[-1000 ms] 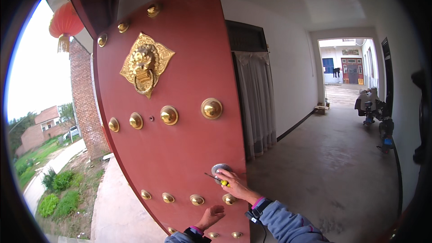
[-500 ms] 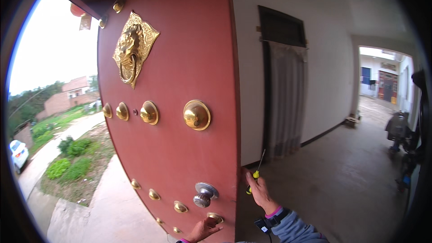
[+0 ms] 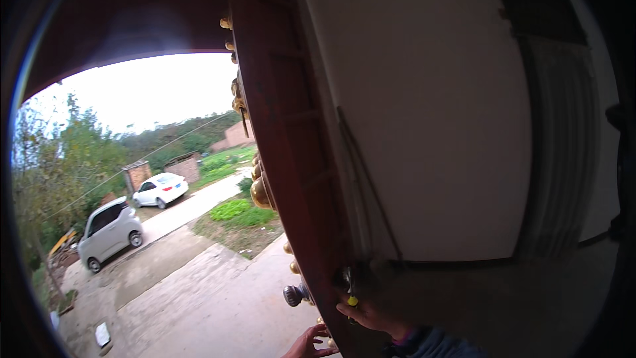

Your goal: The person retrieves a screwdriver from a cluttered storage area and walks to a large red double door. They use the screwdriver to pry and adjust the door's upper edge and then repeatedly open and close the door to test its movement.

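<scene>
The red door [image 3: 281, 132] stands nearly edge-on, its gold studs [image 3: 262, 193] along the left face and its framed back turned to the right. A dark round doorknob [image 3: 291, 296] sticks out low on the studded side. Below that knob, my left hand [image 3: 307, 343] reaches to a lower stud, fingers spread against the door face; part of it is cut off by the lower edge. On the other side, my right hand [image 3: 376, 319] is closed round a screwdriver [image 3: 352, 301] with a yellow and black handle, beside the door's edge. The screwdriver's tip is hard to make out.
Outside to the left are a small grey car [image 3: 111, 233], a white car [image 3: 161, 189] and a concrete yard [image 3: 192, 285]. Inside, thin poles [image 3: 371, 189] lean against the white wall [image 3: 430, 126]. A curtained doorway [image 3: 563, 152] is at the right.
The view has swung round, so the door's broad face has become a narrow edge and its back shows. My right hand, still holding the screwdriver, is closer to the door's edge.
</scene>
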{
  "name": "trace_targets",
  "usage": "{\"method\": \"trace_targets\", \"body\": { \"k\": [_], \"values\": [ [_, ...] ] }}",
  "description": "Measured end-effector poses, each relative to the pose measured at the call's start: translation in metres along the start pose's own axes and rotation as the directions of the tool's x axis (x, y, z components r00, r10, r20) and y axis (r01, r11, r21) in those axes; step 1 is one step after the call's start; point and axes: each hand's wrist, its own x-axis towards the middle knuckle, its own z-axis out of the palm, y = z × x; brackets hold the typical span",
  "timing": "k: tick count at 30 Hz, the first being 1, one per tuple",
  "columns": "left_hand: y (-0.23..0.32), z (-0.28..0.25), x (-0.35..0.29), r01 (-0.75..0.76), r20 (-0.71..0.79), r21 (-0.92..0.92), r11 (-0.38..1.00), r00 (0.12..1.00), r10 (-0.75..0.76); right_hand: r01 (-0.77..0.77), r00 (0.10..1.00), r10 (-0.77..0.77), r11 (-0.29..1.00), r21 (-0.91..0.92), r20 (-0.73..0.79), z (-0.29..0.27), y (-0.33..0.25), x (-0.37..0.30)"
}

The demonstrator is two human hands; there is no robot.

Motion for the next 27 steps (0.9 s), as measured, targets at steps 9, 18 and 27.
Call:
{"method": "trace_targets", "body": {
  "k": [9,18,27],
  "values": [
    [0.010,0.058,-0.008,0.061,-0.574,0.017,0.998,0.818,-0.040,0.265,0.902,-0.277,0.961,0.082,0.331,0.009,0.045,0.031],
    [-0.033,0.082,0.002,0.408,-0.942,-0.001,0.913,0.305,-0.137,-0.252,0.824,-0.251,0.641,0.725,0.508,-0.025,0.063,0.046],
    [-0.020,0.092,0.045,0.583,-0.986,-0.156,0.797,-0.039,-0.164,-0.313,0.658,-0.146,0.839,0.446,0.738,-0.131,0.140,0.069]
  ]
}}
